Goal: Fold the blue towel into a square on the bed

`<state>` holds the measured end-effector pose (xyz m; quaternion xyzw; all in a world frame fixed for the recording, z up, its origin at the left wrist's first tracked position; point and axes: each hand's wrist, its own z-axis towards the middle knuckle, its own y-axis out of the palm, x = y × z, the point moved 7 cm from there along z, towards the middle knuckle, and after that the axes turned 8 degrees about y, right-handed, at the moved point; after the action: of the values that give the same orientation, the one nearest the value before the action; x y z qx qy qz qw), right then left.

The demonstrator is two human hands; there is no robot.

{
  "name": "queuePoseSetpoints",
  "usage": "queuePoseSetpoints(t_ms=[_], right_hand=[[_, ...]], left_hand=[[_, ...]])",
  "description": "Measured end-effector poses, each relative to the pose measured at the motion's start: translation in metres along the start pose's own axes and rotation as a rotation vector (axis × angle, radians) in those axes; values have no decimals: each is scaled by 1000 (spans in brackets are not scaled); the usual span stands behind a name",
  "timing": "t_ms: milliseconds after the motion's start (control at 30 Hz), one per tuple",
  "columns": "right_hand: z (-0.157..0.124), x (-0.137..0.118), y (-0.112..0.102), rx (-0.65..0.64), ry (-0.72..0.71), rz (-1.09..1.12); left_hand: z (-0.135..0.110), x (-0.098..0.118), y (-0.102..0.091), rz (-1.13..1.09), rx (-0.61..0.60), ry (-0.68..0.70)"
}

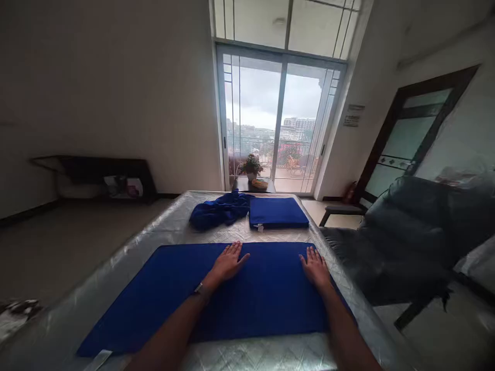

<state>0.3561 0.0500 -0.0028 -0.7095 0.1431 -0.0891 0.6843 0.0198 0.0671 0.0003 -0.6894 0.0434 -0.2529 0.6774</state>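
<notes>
A blue cloth (pixel 266 293) lies spread flat across the near part of a mattress with a shiny, plastic-like cover (pixel 240 355). My left hand (pixel 227 262) rests palm down near the middle of the cloth's far edge, fingers stretched out. On its far right corner lies my right hand (pixel 316 265), also flat with the fingers apart. A white tag (pixel 101 358) sticks out at the near left corner. Beyond the hands is a neatly folded blue cloth (pixel 276 211) with a small white tag. Touching its left side is a crumpled blue cloth (pixel 218 210).
A dark padded chair (pixel 402 242) stands close along the right side. Past the mattress's far end, a small dark table (pixel 240 184) bears a potted plant (pixel 251 166) before glass sliding doors (pixel 253 103). A dark framed piece of furniture (pixel 104 172) is by the left wall.
</notes>
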Motion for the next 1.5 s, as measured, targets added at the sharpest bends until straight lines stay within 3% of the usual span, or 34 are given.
queuePoseSetpoints(t_ms=[100, 200, 533, 700, 833, 1000, 1100, 1200, 1367, 1433, 1500], right_hand=[[1, 1, 3, -4, -1, 10], [3, 2, 5, -4, -4, 23], [4, 4, 6, -13, -2, 16], [4, 4, 5, 7, 6, -3], [4, 5, 5, 10, -3, -19], [3, 4, -8, 45, -9, 20], [-9, -26, -28, 145, -110, 78], [-37, -91, -36, 115, -346, 142], [-81, -206, -23, 4, -594, 185], [-86, -234, -14, -21, -615, 181], [-82, -246, -5, -47, -581, 168]], left_hand=[[-3, -9, 0, 19, 4, -19], [-12, -32, -6, 55, 10, -52], [-87, -183, -41, 182, 27, -337], [-113, -235, -53, 230, 75, -420], [-120, -249, -55, 225, 104, -460], [-122, -234, -62, 189, 133, -464], [-122, -225, -66, 179, 116, -477], [-123, -220, -69, 180, 110, -481], [-122, -222, -67, 196, 108, -486], [-122, -224, -65, 207, 112, -482], [-121, -226, -64, 209, 121, -476]])
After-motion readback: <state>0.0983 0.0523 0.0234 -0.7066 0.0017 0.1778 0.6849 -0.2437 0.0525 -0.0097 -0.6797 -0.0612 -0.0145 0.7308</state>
